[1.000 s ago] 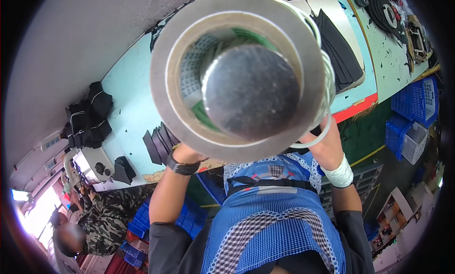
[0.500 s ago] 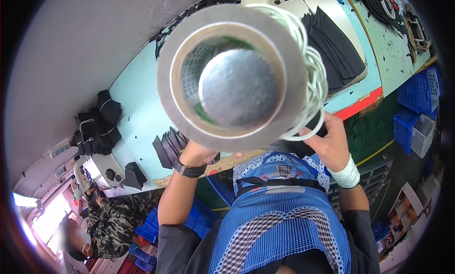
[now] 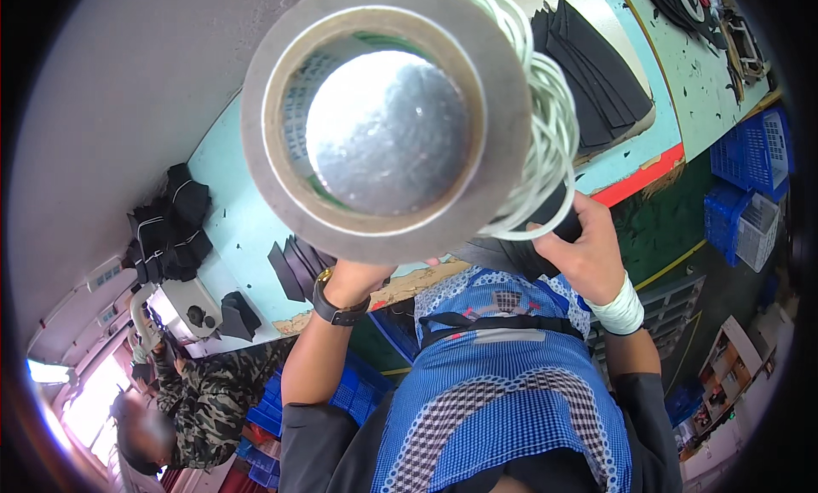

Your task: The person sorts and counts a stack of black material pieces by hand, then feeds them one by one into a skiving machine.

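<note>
Workbench (image 3: 243,229) — pale turquoise, fabric-strewn

Tape roll (image 3: 388,122) sits up close, centre frame, with a coil of cord (image 3: 545,135) looped on its right side. Left hand (image 3: 358,276) under the roll, right hand (image 3: 584,250) below the coil. Workbench (image 3: 230,212) behind; another person (image 3: 183,408) lower left.

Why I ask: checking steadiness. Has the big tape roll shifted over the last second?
Yes. The tape roll has slid left, away from the table's red edge strip, uncovering more of the black stack.
</note>
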Motion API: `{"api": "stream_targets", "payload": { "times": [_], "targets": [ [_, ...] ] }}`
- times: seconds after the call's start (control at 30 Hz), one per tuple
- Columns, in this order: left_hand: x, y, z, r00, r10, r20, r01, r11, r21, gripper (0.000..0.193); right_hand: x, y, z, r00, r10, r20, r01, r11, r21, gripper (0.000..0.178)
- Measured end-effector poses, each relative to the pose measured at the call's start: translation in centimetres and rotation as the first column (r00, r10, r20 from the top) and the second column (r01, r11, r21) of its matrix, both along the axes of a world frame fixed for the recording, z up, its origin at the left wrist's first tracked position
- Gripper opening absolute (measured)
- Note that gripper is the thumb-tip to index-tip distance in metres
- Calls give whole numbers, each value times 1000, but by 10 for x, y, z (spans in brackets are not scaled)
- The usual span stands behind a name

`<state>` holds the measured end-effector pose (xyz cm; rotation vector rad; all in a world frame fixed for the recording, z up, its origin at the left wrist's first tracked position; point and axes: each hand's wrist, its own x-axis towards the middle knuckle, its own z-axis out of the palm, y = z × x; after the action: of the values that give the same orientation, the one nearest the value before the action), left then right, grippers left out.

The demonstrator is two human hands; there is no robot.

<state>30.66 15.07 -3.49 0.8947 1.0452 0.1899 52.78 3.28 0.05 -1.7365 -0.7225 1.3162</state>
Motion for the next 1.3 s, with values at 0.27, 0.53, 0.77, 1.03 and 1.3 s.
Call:
{"api": "stream_targets", "payload": {
  "times": [0.27,0.53,0.77,1.03,1.3],
  "targets": [
    [-30,-16,-40,975,90,202,-82,996,-45,49,10,-3,10,996,-56,-76,56,998,4,27],
    [-23,-13,-49,989,70,134,-59,995,-80,44,8,4,4,996,-67,-54,66,998,-5,28],
    [55,-36,18,855,-448,260,436,894,106,50,16,-31,29,975,183,-130,-186,982,-12,49],
    [53,-45,24,783,-604,150,568,792,223,62,55,13,37,489,-17,872,-159,981,109,36],
    [2,-67,23,900,-432,47,404,871,279,47,82,76,-22,0,305,952,-177,937,-300,84]
  ]
}}
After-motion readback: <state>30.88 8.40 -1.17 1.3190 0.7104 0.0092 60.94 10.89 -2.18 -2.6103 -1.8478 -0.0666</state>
